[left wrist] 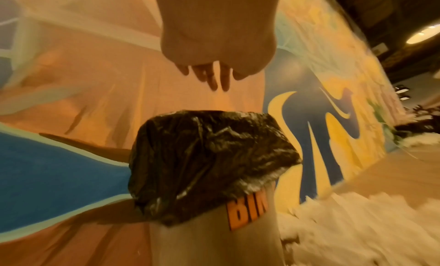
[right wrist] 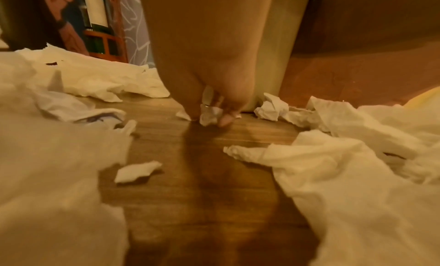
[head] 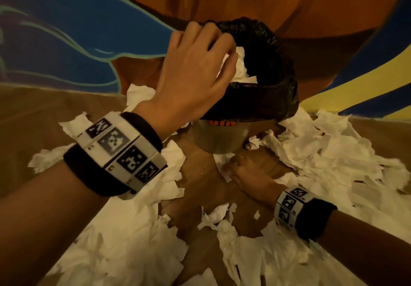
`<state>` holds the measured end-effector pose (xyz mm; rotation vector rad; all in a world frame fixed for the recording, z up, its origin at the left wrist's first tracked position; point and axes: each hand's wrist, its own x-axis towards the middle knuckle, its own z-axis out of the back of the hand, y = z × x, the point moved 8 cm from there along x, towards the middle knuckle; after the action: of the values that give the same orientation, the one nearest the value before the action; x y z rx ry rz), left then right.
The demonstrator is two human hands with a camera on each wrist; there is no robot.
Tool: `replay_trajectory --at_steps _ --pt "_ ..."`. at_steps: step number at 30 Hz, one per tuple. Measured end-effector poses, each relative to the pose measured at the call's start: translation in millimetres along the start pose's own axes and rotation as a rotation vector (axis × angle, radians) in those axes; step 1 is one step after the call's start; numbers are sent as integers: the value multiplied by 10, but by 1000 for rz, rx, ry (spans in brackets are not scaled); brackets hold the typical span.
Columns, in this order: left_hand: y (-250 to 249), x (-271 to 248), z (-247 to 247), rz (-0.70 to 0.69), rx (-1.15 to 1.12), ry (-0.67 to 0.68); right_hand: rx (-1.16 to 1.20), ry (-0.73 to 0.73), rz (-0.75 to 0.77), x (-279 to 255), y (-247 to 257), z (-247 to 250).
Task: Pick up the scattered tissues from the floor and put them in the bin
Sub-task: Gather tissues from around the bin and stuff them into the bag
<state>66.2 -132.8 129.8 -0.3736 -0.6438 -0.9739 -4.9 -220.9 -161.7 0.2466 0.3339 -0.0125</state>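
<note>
Your left hand (head: 195, 68) hangs open-fingered over the bin (head: 262, 99); your right hand (head: 244, 170) pinches a tissue (right wrist: 209, 116) on the floor (right wrist: 202, 176) just before it.

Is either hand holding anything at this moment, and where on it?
The right hand pinches a small crumpled white tissue scrap at its top, on the floor. The left hand, fingers spread over the black-lined bin, holds nothing visible.

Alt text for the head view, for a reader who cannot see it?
The left hand hovers over the bin lined with a black bag, white tissue at its fingers. The right hand reaches a tissue scrap on the wooden floor among scattered tissues.
</note>
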Motion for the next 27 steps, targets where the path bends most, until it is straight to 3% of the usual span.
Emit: replay_trajectory --at_steps 2,4,7,11,15,17,21,27 --pt "-163 -181 61 -117 -28 -72 178 36 -4 -10 -82 -17" --pt "-325 -413 -17 -227 -68 -61 233 -3 -34 -11 -222 65" --pt "-544 -836 -384 -330 -90 147 290 -108 -36 -33 -338 280" --pt "-604 -1434 -1021 -231 -131 610 479 -197 -97 -67 -455 437" --pt "-348 -1640 -1333 -65 21 792 514 -206 -90 -69 -413 473" --pt "-246 -1608 -1399 -118 110 772 478 -193 -77 -70 -370 462" --pt "-233 -1546 -1458 -350 266 606 427 -157 -44 -79 -269 403" --pt "-20 -1445 -1495 -300 367 543 407 -116 28 -102 -150 332"
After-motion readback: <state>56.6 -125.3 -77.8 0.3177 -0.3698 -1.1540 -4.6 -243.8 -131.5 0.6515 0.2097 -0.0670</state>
